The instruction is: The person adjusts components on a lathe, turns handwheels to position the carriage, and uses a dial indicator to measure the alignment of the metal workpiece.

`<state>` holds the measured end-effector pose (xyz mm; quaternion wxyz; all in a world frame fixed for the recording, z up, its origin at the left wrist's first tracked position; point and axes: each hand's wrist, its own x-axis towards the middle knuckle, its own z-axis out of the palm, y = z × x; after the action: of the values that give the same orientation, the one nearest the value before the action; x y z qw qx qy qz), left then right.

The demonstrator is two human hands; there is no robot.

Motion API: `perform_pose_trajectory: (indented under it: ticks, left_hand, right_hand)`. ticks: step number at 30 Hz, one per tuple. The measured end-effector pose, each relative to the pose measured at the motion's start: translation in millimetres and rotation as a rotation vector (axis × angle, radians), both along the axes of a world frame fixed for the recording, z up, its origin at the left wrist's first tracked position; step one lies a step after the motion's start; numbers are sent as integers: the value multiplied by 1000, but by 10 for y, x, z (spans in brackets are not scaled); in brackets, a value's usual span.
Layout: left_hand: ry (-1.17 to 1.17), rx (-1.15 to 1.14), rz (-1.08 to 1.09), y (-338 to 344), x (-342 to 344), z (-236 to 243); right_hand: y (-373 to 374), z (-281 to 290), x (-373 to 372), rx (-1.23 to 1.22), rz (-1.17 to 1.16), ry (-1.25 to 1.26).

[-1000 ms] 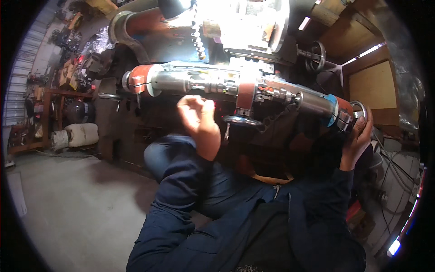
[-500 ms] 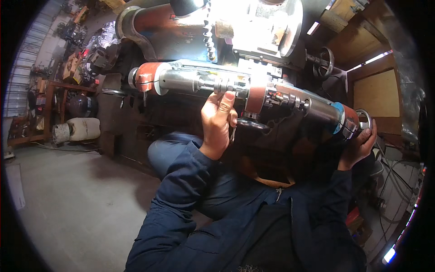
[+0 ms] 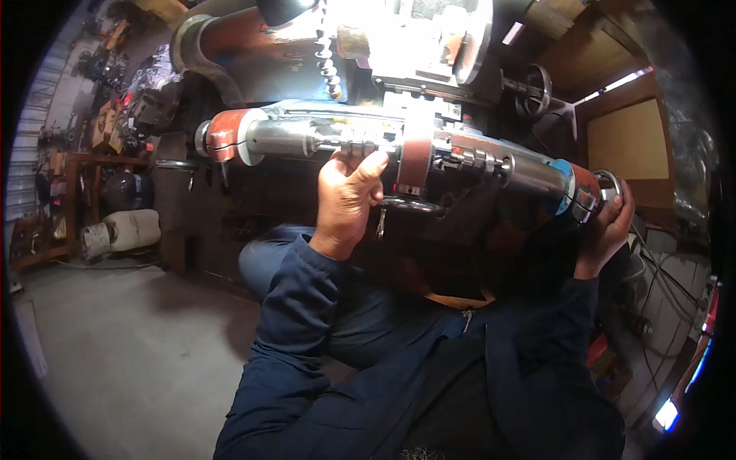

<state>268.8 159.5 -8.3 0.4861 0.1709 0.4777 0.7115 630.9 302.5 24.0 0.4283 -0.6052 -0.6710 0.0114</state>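
A stepped metal shaft with several collars (image 3: 360, 141) runs across the machine between two steel cylinders. My left hand (image 3: 345, 198) is closed on this shaft just left of a reddish-brown upright bracket (image 3: 415, 157), with the thumb in front and the fingertips partly hidden behind. On the bracket's other side the shaft (image 3: 477, 159) continues to the right steel cylinder (image 3: 537, 178). At the machine's right end, my right hand (image 3: 609, 228) curls round a small metal handwheel (image 3: 607, 179); some of its fingers are hidden.
Red clamped housings flank the left cylinder (image 3: 282, 137) and the right one. A bright grinding-wheel head (image 3: 429, 38) stands behind, beside a segmented hose (image 3: 325, 57). Another handwheel (image 3: 414, 205) lies below the bracket. A whitish tank (image 3: 134, 230) rests on the floor at left.
The whole view has shifted, so the machine appears farther left and slightly higher. My left thumb has tilted rightward along the shaft. My right hand stays at the handwheel.
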Motion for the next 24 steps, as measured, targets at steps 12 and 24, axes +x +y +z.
perform_pose_trajectory:
  ticks: [12, 24]
  left_hand:
    - [-25, 84, -14, 8, -22, -45]
    - [-101, 148, -213, 10, -124, -152]
  right_hand:
    - [135, 221, 28, -180, -9, -155]
    - [-2, -43, -55, 133, 7, 52]
